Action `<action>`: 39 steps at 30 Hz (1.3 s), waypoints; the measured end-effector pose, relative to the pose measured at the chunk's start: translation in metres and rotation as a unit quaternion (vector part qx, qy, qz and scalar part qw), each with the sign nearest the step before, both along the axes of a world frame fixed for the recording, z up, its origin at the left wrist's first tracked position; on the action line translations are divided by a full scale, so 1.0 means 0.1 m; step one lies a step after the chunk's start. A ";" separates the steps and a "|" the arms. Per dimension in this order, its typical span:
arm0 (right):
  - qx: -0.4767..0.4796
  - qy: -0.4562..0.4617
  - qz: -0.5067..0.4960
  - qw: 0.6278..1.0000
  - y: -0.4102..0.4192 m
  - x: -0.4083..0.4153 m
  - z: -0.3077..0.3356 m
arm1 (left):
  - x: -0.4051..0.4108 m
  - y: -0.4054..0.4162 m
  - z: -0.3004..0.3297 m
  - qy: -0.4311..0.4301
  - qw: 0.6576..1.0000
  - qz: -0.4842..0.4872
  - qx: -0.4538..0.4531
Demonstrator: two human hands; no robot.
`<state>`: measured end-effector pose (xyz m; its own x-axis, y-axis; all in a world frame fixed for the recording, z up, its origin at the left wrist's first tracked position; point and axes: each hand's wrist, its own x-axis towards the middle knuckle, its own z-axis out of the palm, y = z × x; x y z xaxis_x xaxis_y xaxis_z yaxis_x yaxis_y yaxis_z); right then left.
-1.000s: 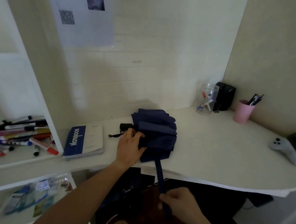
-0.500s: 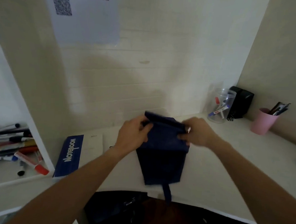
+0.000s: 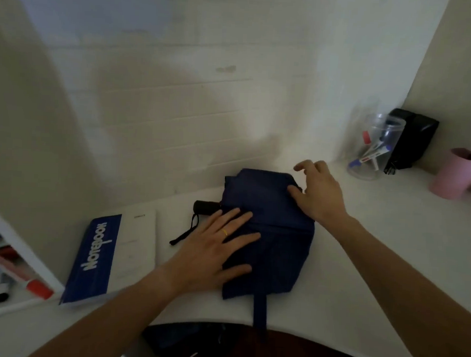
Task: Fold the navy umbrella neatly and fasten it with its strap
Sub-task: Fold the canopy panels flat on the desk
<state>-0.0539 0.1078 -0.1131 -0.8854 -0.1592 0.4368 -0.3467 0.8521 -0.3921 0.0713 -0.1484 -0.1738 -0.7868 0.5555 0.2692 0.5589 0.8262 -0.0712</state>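
Flat on the desk (image 3: 362, 239) near its front edge, the umbrella (image 3: 275, 235) lies under the spread left hand (image 3: 214, 248); the right hand (image 3: 318, 193) (fingers loose) touches its far corner, strap (image 3: 260, 310) hanging loose.

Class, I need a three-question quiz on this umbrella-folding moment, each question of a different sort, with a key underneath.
1. True or false: the strap is already wrapped round the navy umbrella.
2. Which hand lies flat on the canopy? A) left hand B) right hand
3. What lies on the desk directly left of the umbrella's handle?

Key: 1 false, it hangs loose over the desk edge. 2 A. 3 the blue notebook.
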 end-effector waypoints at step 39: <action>-0.004 0.024 0.162 0.987 0.13 0.31 0.20 | -0.51 0.36 0.94 -0.061 0.983 0.115 0.128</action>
<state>-0.0228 0.1206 -0.0934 -0.7674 -0.4267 0.4785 -0.6181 0.6908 -0.3752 0.0200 -0.1125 -0.0796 -0.9190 0.2844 0.2729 0.3459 0.9139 0.2124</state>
